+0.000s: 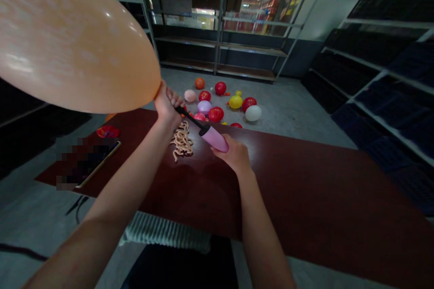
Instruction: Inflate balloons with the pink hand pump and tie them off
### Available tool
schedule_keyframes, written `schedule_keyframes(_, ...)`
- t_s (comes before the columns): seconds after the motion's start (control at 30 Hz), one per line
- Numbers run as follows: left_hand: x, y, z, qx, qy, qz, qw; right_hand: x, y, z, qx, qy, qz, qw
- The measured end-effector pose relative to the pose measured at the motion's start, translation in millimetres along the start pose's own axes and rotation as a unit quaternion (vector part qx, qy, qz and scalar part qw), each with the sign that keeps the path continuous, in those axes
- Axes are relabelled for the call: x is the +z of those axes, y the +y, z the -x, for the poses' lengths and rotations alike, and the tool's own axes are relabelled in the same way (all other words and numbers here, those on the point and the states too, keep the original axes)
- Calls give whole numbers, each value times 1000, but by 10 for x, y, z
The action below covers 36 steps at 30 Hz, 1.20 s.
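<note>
A large inflated peach-orange balloon (84,45) fills the upper left of the head view. My left hand (167,103) is closed round its neck, where the black nozzle end of a balloon pump meets it. The pink barrel of the hand balloon pump (215,139) slants down to the right. My right hand (234,153) is wrapped round the lower end of that barrel. Below the pump, a heap of uninflated peach balloons (183,139) lies on the dark red-brown table (305,189). The balloon's mouth is hidden by my left fingers.
Several small balloons in red, yellow, white and purple, among them a red balloon (220,88), lie on the floor beyond the table. A tablet-like device (100,165) and a red packet (108,131) rest at the table's left. Metal shelving (219,45) stands behind.
</note>
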State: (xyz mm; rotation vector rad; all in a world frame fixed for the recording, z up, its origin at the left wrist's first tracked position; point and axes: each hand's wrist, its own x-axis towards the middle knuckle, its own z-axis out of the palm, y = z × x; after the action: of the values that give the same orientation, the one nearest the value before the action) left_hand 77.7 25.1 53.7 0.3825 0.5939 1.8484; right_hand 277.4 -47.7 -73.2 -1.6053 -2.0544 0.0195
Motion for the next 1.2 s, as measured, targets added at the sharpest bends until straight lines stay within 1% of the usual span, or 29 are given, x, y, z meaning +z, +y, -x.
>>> schedule_keyframes(0.07, -31, -288, 85, -12, -3, -4, 1000, -17, -6, 5, 3, 10, 36, 999)
schedule_keyframes(0.17, -173, -650, 173, -25, 10, 6, 1000, -74, 56, 6, -10, 13, 94, 995)
schedule_keyframes(0.23, -289, -777, 195, -40, 30, 25, 998, -123, 131, 4, -30, 17, 126, 991)
schedule_keyframes(0.33, -427, -807, 186, -60, 50, 58, 995, -171, 225, -6, -59, 35, 137, 988)
schedule_keyframes(0.5, -518, -669, 131, -48, 37, 60, 996, -96, 228, -32, -65, 43, 100, 992)
schedule_keyframes(0.63, -553, -499, 64, -25, 56, 45, 997, 1, 211, -28, -73, 45, 77, 993)
schedule_keyframes(0.8, -659, -161, -91, 4, 87, 34, 996, 40, 245, -3, -77, 40, 69, 994)
schedule_keyframes(1.0, -807, 292, -370, 22, 135, 25, 990, 41, 227, -8, -78, 27, 54, 995)
schedule_keyframes(1.1, -800, 403, -473, 29, 160, 26, 986, 59, 209, -41, -79, 28, 54, 995)
schedule_keyframes(1.2, -716, 433, -522, 39, 155, 30, 987, 79, 190, -63, -78, 31, 54, 995)
